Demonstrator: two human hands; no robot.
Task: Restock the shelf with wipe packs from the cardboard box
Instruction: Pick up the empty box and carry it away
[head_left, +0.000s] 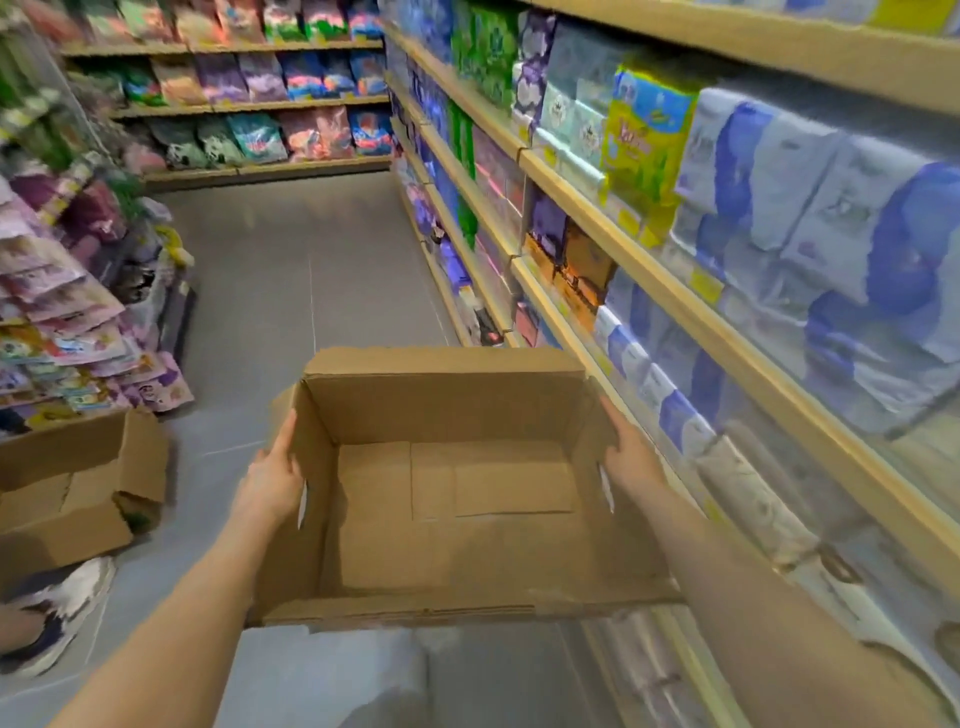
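I hold an open cardboard box (457, 551) up in front of me above the aisle floor; nothing lies inside it. My left hand (272, 475) lies against its left wall with the fingers stretched up along the cardboard. My right hand (626, 447) holds the right wall, fingers along the top edge. The wooden shelf (717, 332) to my right is filled with blue and white wipe packs (826, 208), with more packs (654, 384) on the level below.
A second open cardboard box (72, 478) lies on the floor at the left, beside another person's shoe (62, 608). Racks of colourful packets (67, 312) line the left side and the far wall. Grey floor (311, 270) runs down the aisle ahead.
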